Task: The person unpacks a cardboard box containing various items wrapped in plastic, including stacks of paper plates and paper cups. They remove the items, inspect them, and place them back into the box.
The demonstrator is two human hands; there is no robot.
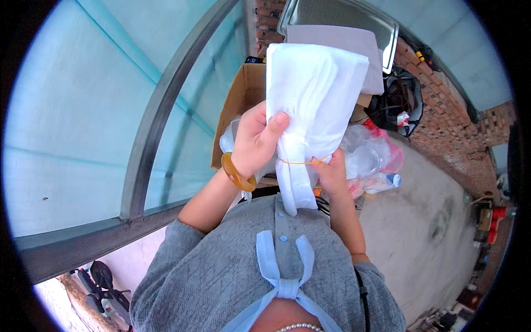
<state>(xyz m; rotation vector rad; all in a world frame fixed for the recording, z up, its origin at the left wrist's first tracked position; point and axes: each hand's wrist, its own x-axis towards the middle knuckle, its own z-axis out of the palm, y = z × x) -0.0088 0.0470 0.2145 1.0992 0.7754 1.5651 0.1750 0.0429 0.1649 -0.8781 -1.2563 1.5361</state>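
Cardboard box (239, 91); white bundle (316, 99) in both hands, overlapping the box's right side in view.
Bundle: thin, layered sheets, judged light, soft, probably slippery, likely to fan apart or crease rather than break; best held at the gathered waist. Left hand (259, 138), nearer the box, clamps the left edge, thumb on top. Right hand (333, 172), farther right of the box, is closed at the waist, thumb against the yellow band (296, 162); whether it pulls the band cannot be told.
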